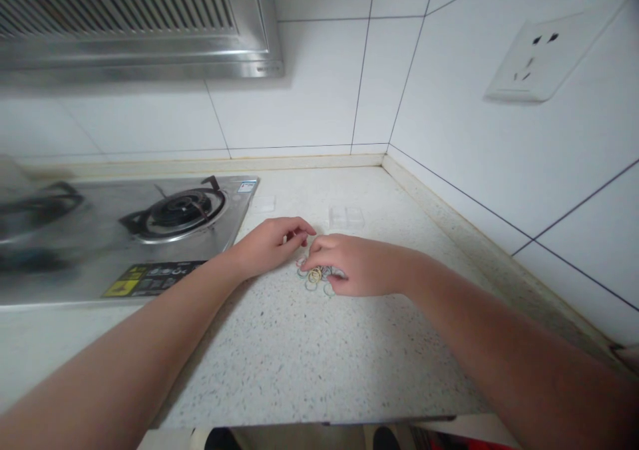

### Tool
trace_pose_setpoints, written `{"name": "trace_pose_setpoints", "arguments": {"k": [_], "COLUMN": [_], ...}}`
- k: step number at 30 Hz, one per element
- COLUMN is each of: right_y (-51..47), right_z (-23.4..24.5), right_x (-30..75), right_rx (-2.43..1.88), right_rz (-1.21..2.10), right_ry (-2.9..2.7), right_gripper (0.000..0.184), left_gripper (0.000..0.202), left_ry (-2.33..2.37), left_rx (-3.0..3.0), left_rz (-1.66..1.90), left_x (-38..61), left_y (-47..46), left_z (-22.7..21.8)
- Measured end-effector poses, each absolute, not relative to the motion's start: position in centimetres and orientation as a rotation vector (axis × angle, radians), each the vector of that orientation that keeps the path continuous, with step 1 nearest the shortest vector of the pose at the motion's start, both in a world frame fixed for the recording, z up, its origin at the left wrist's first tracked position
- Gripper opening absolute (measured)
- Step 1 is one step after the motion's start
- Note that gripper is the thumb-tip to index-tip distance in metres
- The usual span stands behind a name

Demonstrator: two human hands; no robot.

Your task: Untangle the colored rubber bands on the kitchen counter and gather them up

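Note:
A small loose pile of thin coloured rings (315,275), which look like rubber bands or hair ties in yellow, green and grey, lies on the speckled countertop. Above the pile is my right hand (357,263), its thumb and fingers spread apart around the rings, with the fingertips touching or very near them. My left hand (273,245) rests just left of and behind the pile. Its fingers are bent loosely with a gap at the tips, and nothing shows in them. Behind my hands sits a clear plastic divided box (346,217).
A clear flat piece (263,204), perhaps a lid, lies near the stove. The steel gas stove (227,233) with its black burner (182,210) is on the left, under a range hood (150,57). Tiled walls meet behind the counter (309,363); a socket (539,57) is on the right.

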State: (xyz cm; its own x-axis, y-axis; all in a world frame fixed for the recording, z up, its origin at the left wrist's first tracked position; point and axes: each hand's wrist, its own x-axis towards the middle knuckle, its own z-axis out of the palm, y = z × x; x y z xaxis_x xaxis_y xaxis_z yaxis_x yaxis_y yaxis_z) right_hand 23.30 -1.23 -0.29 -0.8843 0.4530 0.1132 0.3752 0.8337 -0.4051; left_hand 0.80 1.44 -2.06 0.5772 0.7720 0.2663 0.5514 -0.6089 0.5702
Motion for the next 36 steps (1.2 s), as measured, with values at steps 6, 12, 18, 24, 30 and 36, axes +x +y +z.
{"name": "trace_pose_setpoints", "arguments": {"k": [6, 12, 18, 24, 30, 36], "right_y": [-0.8, -0.7, -0.8, -1.0, -1.7, -2.4], "right_z": [-0.9, -0.5, 0.0, 0.0, 0.7, 0.7], "right_x": [23.3, 23.1, 23.0, 22.9, 23.2, 23.4], "right_rx": [-0.686, -0.711, -0.7, -0.693, -0.585, -0.603], "right_rz": [0.522, 0.545, 0.527, 0.537, 0.479, 0.363], "right_ry": [-2.767, -2.715, -2.618, -2.597, -2.706, -2.928], "right_gripper": [0.029, 0.014, 0.013, 0.015, 0.046, 0.062], "left_gripper": [0.024, 0.025, 0.023, 0.024, 0.023, 0.025], "left_ry": [1.079, 1.071, 1.073, 1.1, 1.108, 1.146], "left_rx": [2.434, 2.451, 2.442, 2.437, 2.422, 2.422], "left_rz": [0.627, 0.619, 0.619, 0.63, 0.623, 0.626], "left_x": [0.9, 0.8, 0.7, 0.5, 0.5, 0.4], "left_y": [1.6, 1.7, 2.0, 2.2, 2.0, 2.3], "left_z": [-2.1, -2.1, -2.1, -2.2, -2.1, -2.3]}}
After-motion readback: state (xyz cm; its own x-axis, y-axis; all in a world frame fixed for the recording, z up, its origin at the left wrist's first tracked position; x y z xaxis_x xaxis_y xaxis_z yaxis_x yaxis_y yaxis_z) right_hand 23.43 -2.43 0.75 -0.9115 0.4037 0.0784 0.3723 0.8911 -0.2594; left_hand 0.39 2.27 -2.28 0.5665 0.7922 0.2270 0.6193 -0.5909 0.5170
